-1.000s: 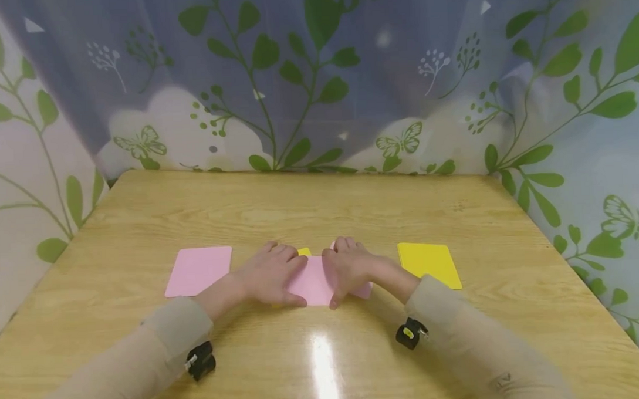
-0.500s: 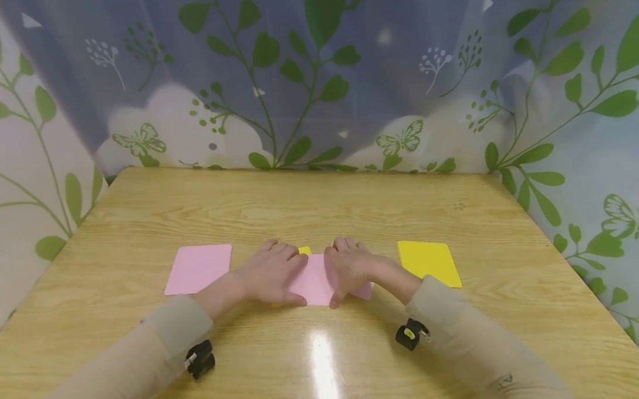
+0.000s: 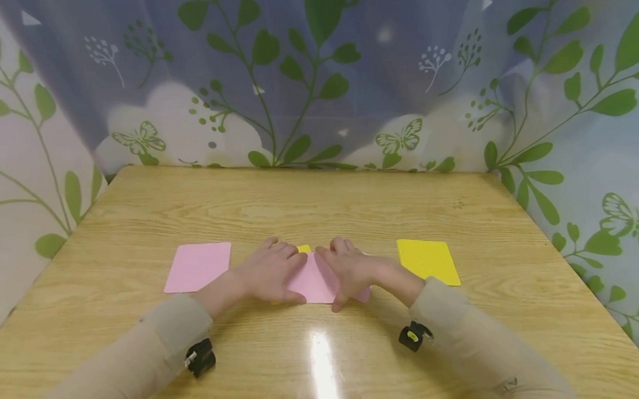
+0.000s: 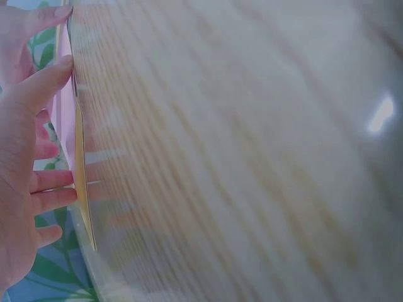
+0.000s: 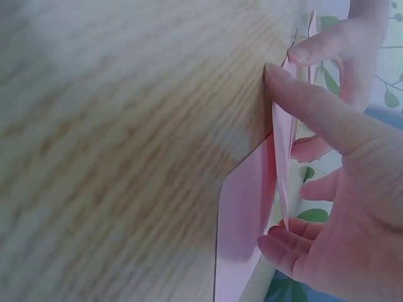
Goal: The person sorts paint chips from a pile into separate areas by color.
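In the middle of the table, a pink card point(image 3: 309, 282) lies between my two hands. My left hand point(image 3: 269, 273) holds its left part, thumb at the near edge and fingers toward the far side. My right hand point(image 3: 352, 273) grips its right part the same way; in the right wrist view this pink card point(image 5: 283, 145) is tilted up from the table. A yellow card point(image 3: 303, 249) shows partly beneath the left hand. Under the right hand lies another pink card point(image 5: 239, 220), mostly hidden in the head view.
A separate pink card point(image 3: 199, 267) lies at the left, and a yellow stack of cards point(image 3: 428, 262) at the right. The wooden table point(image 3: 320, 205) meets a leaf-patterned curtain point(image 3: 316, 94) at its back. Each wrist carries a black camera point(image 3: 200, 357).
My right hand has shifted slightly, its index finger sliding left over the pink card and its thumb a little nearer to me. The left hand stays in place.
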A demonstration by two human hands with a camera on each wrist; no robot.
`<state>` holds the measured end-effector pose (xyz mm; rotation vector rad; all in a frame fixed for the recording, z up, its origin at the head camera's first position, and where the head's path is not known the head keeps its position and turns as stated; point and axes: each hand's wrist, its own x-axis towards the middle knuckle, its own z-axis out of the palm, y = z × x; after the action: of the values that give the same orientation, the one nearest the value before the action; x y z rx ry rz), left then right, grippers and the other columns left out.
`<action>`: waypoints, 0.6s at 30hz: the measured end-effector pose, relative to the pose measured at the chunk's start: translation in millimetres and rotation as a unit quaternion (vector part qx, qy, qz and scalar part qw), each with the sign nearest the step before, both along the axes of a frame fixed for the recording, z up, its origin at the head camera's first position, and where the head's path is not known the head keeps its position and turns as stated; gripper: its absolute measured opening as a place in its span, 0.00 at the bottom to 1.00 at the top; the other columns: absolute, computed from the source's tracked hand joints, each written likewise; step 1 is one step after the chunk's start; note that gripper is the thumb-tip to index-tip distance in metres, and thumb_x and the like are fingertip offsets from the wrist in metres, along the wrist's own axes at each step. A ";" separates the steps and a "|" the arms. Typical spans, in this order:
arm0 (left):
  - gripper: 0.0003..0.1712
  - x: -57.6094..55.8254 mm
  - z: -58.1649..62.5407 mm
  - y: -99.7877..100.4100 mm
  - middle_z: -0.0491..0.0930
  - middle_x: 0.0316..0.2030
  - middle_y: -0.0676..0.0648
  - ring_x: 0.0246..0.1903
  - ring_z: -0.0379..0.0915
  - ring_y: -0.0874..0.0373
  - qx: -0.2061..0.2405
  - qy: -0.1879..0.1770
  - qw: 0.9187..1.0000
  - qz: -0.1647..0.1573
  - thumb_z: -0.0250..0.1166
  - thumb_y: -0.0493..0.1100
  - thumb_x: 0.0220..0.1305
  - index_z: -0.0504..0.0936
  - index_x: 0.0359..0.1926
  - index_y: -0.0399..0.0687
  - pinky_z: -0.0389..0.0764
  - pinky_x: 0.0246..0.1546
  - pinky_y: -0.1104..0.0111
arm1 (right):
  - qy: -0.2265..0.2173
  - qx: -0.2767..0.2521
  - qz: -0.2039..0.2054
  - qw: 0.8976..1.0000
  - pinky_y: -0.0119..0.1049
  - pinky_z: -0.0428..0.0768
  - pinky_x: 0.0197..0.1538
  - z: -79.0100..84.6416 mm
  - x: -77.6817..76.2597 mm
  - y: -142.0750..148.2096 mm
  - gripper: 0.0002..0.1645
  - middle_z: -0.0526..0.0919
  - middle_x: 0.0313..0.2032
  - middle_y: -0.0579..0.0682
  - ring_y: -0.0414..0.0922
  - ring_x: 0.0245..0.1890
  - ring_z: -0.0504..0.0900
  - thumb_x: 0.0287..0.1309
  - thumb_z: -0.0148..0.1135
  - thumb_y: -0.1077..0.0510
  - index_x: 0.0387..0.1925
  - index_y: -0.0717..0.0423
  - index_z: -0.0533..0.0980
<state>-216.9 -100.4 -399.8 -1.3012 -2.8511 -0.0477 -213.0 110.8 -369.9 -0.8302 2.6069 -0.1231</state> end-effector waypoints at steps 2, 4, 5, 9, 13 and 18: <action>0.46 0.5 -0.2 -0.3 0.73 0.53 0.44 0.56 0.65 0.49 0.000 0.000 1.000 0.000 0.58 0.72 0.50 0.70 0.59 0.44 0.55 0.61 0.47 | 0.005 0.001 0.004 1.000 0.44 0.68 0.55 -1.1 -0.5 -0.3 0.69 0.57 0.59 0.60 0.52 0.55 0.60 0.30 0.78 0.42 0.70 0.58 0.48; 0.45 0.8 -0.7 -0.6 0.73 0.53 0.44 0.56 0.65 0.49 -0.001 0.000 1.000 0.001 0.57 0.72 0.50 0.70 0.59 0.44 0.55 0.61 0.47 | 0.010 0.002 0.009 1.000 0.44 0.68 0.54 -1.5 -0.7 -0.6 0.68 0.58 0.58 0.60 0.51 0.54 0.61 0.31 0.77 0.43 0.70 0.60 0.49; 0.45 1.1 -0.7 -0.7 0.73 0.54 0.44 0.56 0.65 0.49 -0.001 0.001 1.000 0.000 0.57 0.72 0.50 0.70 0.59 0.44 0.55 0.61 0.47 | 0.014 0.002 0.012 1.000 0.43 0.69 0.54 -1.6 -0.7 -0.7 0.68 0.59 0.57 0.61 0.51 0.54 0.61 0.32 0.77 0.43 0.69 0.60 0.49; 0.45 1.5 -1.3 -1.3 0.73 0.54 0.44 0.57 0.65 0.49 -0.003 0.002 1.000 0.000 0.57 0.72 0.50 0.70 0.59 0.45 0.55 0.61 0.47 | 0.016 0.007 0.023 1.000 0.41 0.69 0.52 -0.6 0.7 -0.7 0.67 0.60 0.56 0.59 0.50 0.52 0.62 0.32 0.76 0.41 0.69 0.60 0.51; 0.45 1.3 -1.2 -1.2 0.73 0.54 0.44 0.56 0.65 0.49 -0.006 0.000 1.000 -0.004 0.57 0.72 0.50 0.69 0.59 0.44 0.55 0.61 0.47 | 0.014 0.011 0.031 0.999 0.40 0.70 0.50 -0.4 1.7 -0.3 0.68 0.61 0.55 0.58 0.48 0.50 0.62 0.30 0.76 0.40 0.69 0.58 0.51; 0.46 -0.2 0.5 0.8 0.72 0.54 0.44 0.57 0.65 0.49 -0.018 0.000 1.000 -0.004 0.56 0.72 0.51 0.69 0.60 0.44 0.55 0.61 0.48 | 0.028 0.020 0.046 0.998 0.40 0.71 0.49 0.1 0.6 -0.6 0.67 0.62 0.54 0.58 0.48 0.49 0.63 0.32 0.75 0.39 0.69 0.59 0.50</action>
<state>-217.2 -99.6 -399.3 -1.3197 -2.8585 0.0027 -212.4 110.2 -369.8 -0.9496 2.6093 -0.0213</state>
